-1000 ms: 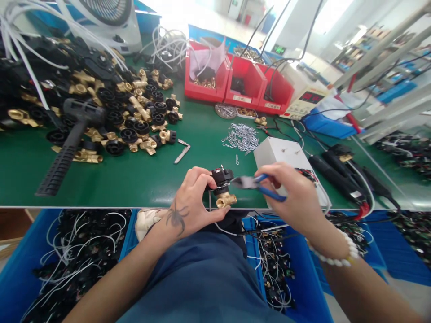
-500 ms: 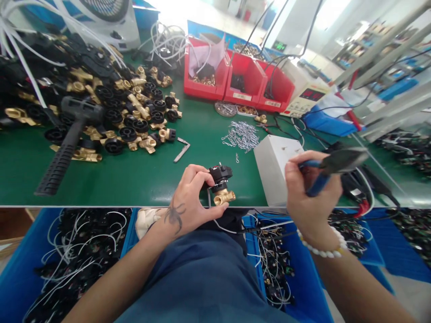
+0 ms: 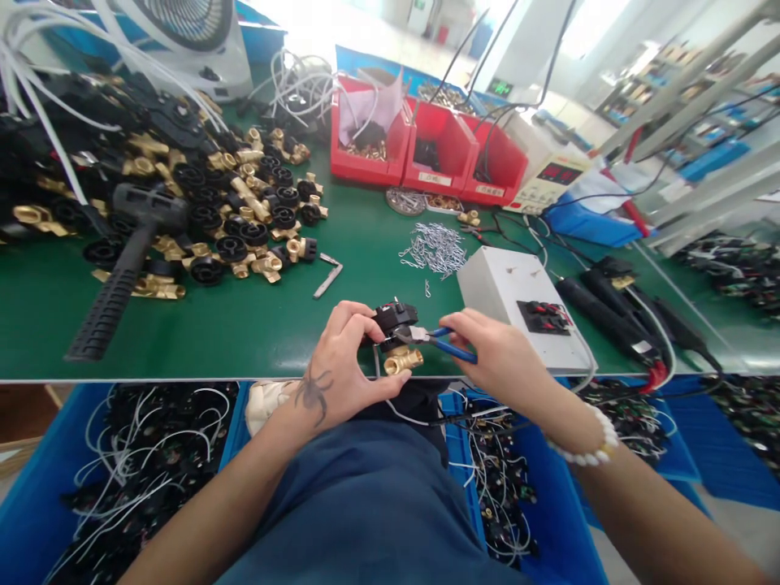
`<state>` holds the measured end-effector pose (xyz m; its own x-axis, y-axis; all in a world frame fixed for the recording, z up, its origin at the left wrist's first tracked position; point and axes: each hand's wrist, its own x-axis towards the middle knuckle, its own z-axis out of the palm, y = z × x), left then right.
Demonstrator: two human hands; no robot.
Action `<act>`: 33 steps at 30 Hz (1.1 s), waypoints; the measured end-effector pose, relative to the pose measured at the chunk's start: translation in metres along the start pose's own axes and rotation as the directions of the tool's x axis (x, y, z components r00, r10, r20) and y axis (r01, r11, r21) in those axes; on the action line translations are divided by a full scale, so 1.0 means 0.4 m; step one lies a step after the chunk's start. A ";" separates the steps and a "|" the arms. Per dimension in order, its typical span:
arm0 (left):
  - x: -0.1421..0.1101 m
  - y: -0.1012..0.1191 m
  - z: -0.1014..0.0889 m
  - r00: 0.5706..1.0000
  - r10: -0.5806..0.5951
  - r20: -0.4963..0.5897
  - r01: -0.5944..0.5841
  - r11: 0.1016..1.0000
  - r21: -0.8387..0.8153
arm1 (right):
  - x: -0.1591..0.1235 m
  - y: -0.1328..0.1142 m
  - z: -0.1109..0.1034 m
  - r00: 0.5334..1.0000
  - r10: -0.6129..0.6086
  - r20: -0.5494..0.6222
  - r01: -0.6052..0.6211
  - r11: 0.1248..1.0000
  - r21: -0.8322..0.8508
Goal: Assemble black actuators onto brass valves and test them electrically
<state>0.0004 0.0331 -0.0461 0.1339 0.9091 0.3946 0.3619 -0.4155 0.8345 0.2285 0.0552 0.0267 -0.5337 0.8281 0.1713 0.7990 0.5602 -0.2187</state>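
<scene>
My left hand [image 3: 344,353] is closed around a brass valve [image 3: 403,361] with a black actuator head [image 3: 395,314], held upright at the front edge of the green bench. A white cable runs down from it. In my right hand [image 3: 500,357] are blue-handled pliers [image 3: 454,349], their handles spread apart somewhat. The plier jaws meet the neck of the valve, between black head and brass body; what they bite on there is too small to make out. Just behind lies a single hairpin clip [image 3: 427,288], near a pile of such clips [image 3: 435,249].
A grey box [image 3: 496,301] with terminals stands right of my hands. Black-handled tools [image 3: 609,309] lie beyond it. Red bins [image 3: 371,166] line the back. Left are brass valves [image 3: 249,195], a black mallet-shaped tool [image 3: 125,280] and a small metal bracket [image 3: 327,276]. Blue crates [image 3: 235,439] sit below.
My right hand has brought the pliers leftward from above the grey box to the valve's neck. My left hand keeps the valve in about the same place.
</scene>
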 end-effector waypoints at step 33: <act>0.009 0.001 -0.005 0.999 0.030 0.018 -0.031 0.998 0.045 | -0.012 0.002 -0.009 0.969 0.049 -0.242 -0.062 0.997 -0.044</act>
<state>-0.0007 0.0362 -0.0435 0.1614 0.8966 0.4124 0.3991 -0.4415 0.8036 0.2328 0.0517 0.0291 -0.4110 0.8253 0.3873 0.8416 0.5067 -0.1867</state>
